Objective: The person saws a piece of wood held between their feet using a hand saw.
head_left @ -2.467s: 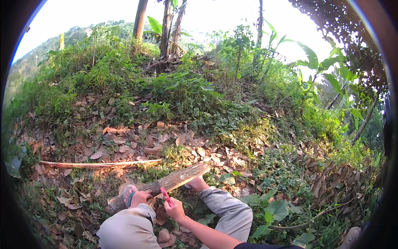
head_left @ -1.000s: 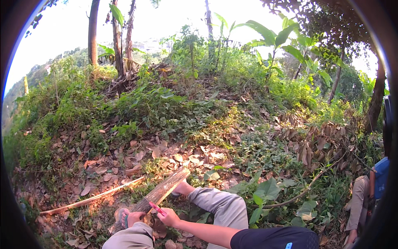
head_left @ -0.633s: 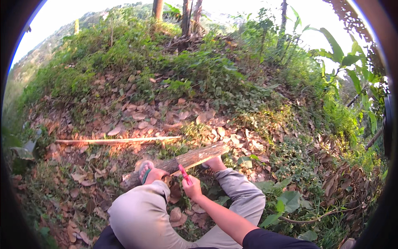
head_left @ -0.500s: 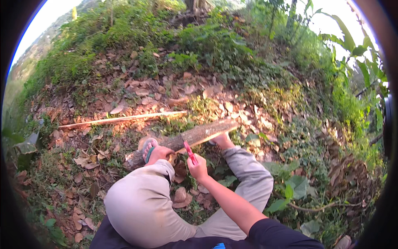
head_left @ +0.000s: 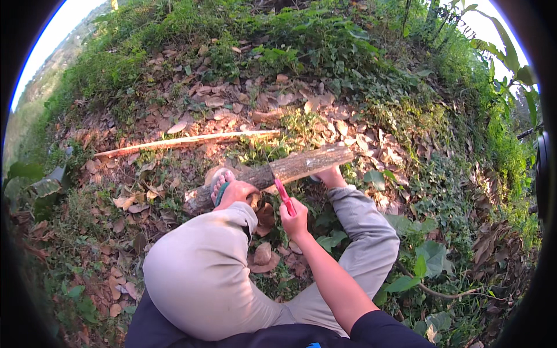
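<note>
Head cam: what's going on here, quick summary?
A person sits on a leaf-strewn slope with a short log lying across in front of their bent knees. The right hand grips a pink-handled tool with its tip at the log; the blade is too small to make out. The left hand is not visible, hidden behind the left knee. A foot in a green sandal rests against the log, and the other foot is at its far end. A long thin stick lies on the ground beyond the log.

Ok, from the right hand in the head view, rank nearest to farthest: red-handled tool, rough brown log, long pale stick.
1. Red-handled tool, gripped in the right hand.
2. Rough brown log, just beyond the hand, under both feet.
3. Long pale stick, upslope to the left.
</note>
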Motion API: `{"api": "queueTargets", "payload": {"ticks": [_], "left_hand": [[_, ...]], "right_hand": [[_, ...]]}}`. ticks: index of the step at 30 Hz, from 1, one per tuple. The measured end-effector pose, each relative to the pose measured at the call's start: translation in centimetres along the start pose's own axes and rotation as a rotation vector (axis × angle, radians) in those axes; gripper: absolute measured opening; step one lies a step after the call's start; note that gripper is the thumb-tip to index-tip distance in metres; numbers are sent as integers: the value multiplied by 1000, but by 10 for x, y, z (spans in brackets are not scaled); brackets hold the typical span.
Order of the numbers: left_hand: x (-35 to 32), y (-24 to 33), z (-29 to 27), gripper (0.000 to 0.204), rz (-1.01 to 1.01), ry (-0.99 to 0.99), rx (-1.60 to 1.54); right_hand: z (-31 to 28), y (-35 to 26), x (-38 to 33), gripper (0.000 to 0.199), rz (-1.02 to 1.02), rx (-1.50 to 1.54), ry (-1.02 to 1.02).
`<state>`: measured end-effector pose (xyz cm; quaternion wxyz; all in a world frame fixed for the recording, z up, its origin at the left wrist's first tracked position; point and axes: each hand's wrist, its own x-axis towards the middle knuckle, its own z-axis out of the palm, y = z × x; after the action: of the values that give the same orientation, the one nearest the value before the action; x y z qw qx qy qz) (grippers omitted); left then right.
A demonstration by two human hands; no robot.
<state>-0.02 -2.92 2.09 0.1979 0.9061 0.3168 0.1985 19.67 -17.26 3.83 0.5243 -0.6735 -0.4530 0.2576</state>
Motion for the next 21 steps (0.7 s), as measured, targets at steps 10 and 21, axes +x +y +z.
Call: {"api": "queueTargets", "payload": {"ticks": [10,21], "left_hand": [[3,2,10,12,21,0,-16],[-2,-3,20,13,37,-3,-18]], "right_hand": [[12,3,-14,10,-110,-20,34],[17,17,-21,8,-117,2,-5]]}}
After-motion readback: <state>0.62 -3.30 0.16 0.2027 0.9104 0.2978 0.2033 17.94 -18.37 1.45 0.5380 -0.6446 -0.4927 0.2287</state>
